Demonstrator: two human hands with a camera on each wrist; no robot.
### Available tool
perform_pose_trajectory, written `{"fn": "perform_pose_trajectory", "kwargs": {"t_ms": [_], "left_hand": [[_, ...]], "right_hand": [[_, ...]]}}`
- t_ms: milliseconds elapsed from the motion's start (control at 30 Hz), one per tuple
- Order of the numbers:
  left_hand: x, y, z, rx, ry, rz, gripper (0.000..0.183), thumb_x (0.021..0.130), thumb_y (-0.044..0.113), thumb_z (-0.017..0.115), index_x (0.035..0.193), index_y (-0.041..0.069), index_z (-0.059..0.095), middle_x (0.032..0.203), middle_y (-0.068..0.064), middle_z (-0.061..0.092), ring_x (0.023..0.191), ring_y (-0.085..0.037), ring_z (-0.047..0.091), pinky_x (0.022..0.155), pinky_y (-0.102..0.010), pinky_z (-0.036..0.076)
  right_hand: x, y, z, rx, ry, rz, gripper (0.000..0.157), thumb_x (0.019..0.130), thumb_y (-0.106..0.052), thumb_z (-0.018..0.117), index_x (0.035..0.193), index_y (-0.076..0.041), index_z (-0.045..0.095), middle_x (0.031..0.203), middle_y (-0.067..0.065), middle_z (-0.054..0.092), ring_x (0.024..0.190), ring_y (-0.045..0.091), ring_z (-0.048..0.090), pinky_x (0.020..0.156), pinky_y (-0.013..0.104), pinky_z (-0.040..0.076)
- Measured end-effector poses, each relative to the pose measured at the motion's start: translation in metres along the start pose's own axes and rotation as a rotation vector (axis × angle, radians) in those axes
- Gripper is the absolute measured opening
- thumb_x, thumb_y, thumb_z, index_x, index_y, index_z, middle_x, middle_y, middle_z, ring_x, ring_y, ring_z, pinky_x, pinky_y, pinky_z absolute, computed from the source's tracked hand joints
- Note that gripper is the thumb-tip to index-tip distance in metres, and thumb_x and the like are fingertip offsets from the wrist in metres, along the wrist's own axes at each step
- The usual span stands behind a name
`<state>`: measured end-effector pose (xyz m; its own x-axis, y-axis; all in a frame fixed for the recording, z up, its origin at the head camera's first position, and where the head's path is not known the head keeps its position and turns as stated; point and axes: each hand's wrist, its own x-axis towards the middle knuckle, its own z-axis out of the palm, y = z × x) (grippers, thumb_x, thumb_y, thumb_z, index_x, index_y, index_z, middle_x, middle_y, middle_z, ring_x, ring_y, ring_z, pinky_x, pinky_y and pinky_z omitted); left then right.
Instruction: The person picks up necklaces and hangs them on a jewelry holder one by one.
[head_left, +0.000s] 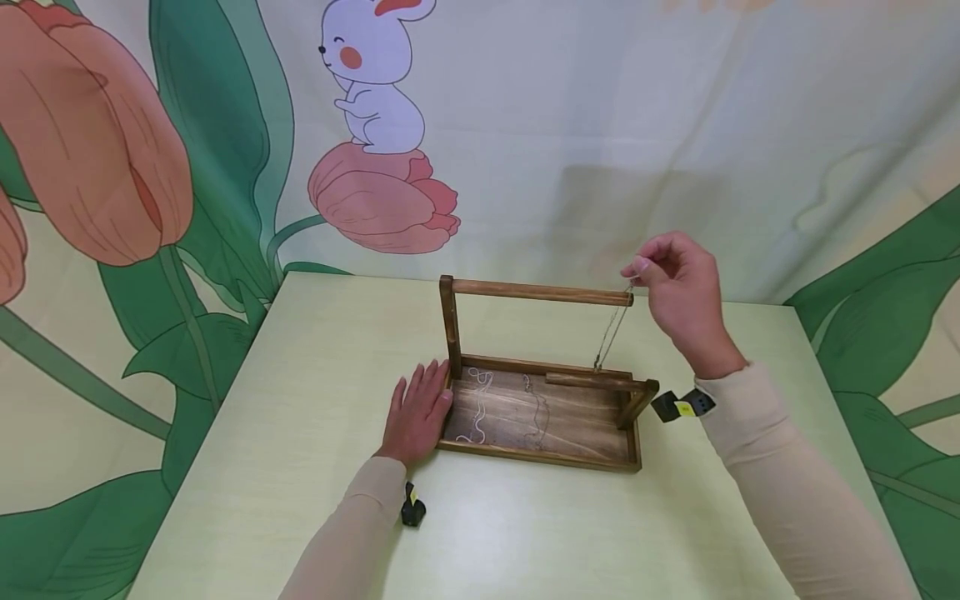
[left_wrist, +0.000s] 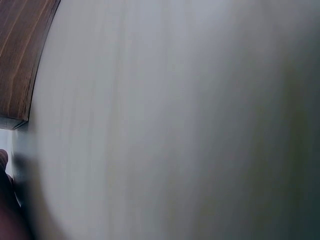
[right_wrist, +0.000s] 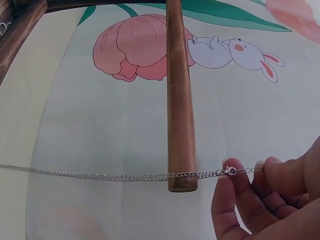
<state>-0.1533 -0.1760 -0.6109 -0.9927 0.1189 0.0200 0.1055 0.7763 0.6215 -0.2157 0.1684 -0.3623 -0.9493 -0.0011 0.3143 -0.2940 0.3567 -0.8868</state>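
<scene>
A brown wooden jewelry stand (head_left: 540, 456) has a shallow tray and two horizontal rods at different heights. My right hand (head_left: 686, 287) pinches the clasp end of a thin silver chain necklace (head_left: 611, 333) just above the free right end of the upper rod (head_left: 543, 292). In the right wrist view, the chain's strands (right_wrist: 120, 177) run along the rod's tip, near the lobster clasp (right_wrist: 230, 171) at my fingertips. My left hand (head_left: 416, 412) lies with extended fingers against the tray's left end; the left wrist view shows mostly tabletop and a dark wooden corner (left_wrist: 17, 65).
Inside the tray lie a white strand necklace (head_left: 480, 408) and another thin chain (head_left: 536, 408). The lower rod (head_left: 592, 380) crosses above the tray's right part. Behind the pale table (head_left: 330, 333) hangs a cloth printed with a rabbit (head_left: 386, 112) and tulips.
</scene>
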Motion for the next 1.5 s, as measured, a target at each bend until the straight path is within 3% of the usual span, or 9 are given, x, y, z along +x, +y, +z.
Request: {"fn": "perform_pose_trajectory", "kwargs": {"t_ms": [967, 1067, 1233, 1500], "left_hand": [[0.002, -0.003, 0.002, 0.005, 0.006, 0.004, 0.061, 0.112, 0.049, 0.026, 0.168, 0.025, 0.022, 0.175, -0.004, 0.024, 0.165, -0.031, 0.012, 0.134, -0.053, 0.001], [0.001, -0.003, 0.002, -0.001, 0.006, 0.003, 0.060, 0.112, 0.049, 0.027, 0.168, 0.025, 0.022, 0.175, -0.004, 0.025, 0.165, -0.031, 0.013, 0.134, -0.053, 0.001], [0.000, -0.002, 0.002, -0.009, 0.001, 0.001, 0.060, 0.113, 0.048, 0.027, 0.168, 0.025, 0.022, 0.175, -0.003, 0.025, 0.165, -0.031, 0.012, 0.134, -0.054, 0.000], [0.000, -0.003, 0.003, 0.004, 0.003, -0.006, 0.060, 0.113, 0.048, 0.026, 0.168, 0.026, 0.022, 0.175, -0.002, 0.024, 0.166, -0.030, 0.011, 0.134, -0.053, 0.000]], "right_hand": [[0.001, -0.006, 0.007, -0.060, -0.062, -0.008, 0.009, 0.104, -0.005, 0.061, 0.106, 0.003, 0.062, 0.092, -0.007, 0.065, 0.089, -0.001, 0.067, 0.071, 0.022, 0.050], [0.001, -0.006, 0.008, -0.063, -0.063, -0.008, 0.004, 0.103, -0.006, 0.062, 0.104, -0.001, 0.063, 0.092, -0.007, 0.065, 0.089, -0.001, 0.067, 0.070, 0.021, 0.049], [0.001, -0.006, 0.010, -0.083, -0.066, -0.009, 0.003, 0.103, -0.007, 0.062, 0.102, -0.007, 0.065, 0.094, -0.001, 0.068, 0.088, 0.000, 0.067, 0.067, 0.022, 0.047], [0.002, -0.006, 0.012, -0.113, -0.090, -0.005, 0.011, 0.105, -0.009, 0.061, 0.108, 0.002, 0.063, 0.101, 0.013, 0.069, 0.089, -0.001, 0.066, 0.072, 0.021, 0.049]]}}
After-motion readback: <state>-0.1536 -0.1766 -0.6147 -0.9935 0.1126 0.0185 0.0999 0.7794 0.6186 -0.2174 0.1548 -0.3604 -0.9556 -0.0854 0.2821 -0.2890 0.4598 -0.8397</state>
